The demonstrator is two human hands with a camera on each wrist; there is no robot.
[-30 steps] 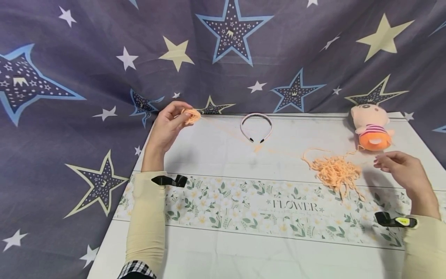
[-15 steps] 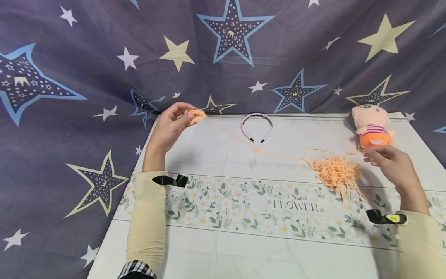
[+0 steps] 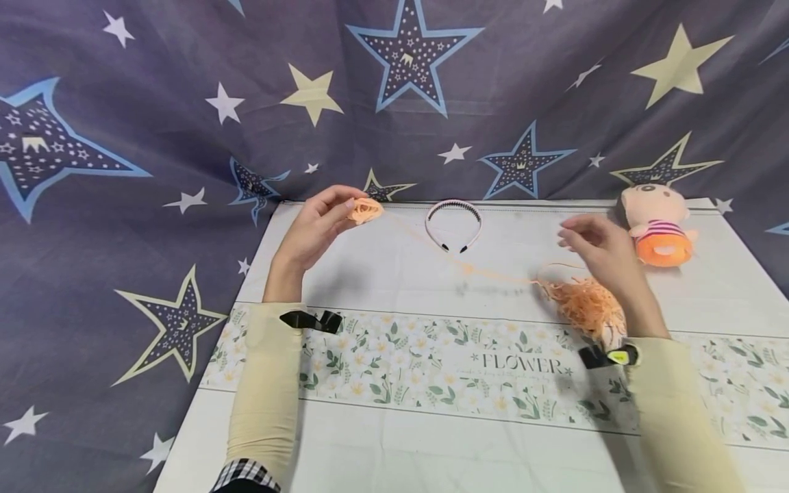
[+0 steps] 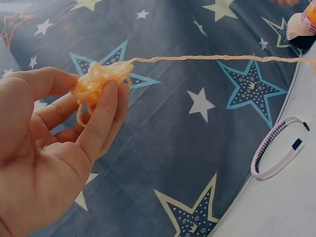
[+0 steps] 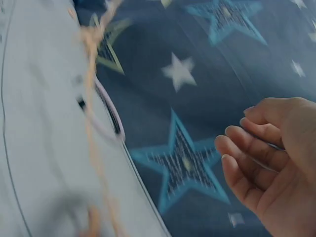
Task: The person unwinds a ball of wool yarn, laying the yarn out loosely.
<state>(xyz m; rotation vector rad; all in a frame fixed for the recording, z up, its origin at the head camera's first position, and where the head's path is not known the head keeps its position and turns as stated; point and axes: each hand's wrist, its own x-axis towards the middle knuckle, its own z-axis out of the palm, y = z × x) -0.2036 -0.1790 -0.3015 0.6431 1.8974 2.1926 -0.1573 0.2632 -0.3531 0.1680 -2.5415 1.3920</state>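
Pinched between the thumb and fingers of my left hand (image 3: 308,229) is a small looped bundle of orange yarn (image 4: 101,81), held up over the table's far left part. From it a strand of yarn (image 4: 197,58) stretches rightward, with a small knot or tangle (image 3: 468,269) midway, down to a loose yarn pile (image 3: 582,305) on the table. My right hand (image 3: 610,257) hovers above that pile and partly covers it in the head view. Its fingers are loosely bent with nothing between them, as the right wrist view (image 5: 276,158) shows.
A pink headband (image 3: 480,222) with dark teeth lies near the table's back edge. At the back right is a plush toy (image 3: 662,243) in orange shorts and a striped top. A floral band marked FLOWER (image 3: 520,363) crosses the white table cover; a starry curtain (image 3: 382,150) hangs behind.
My right hand has swept left from beside the plush toy to above the yarn pile. My left hand has shifted slightly right, still pinching the yarn bundle.
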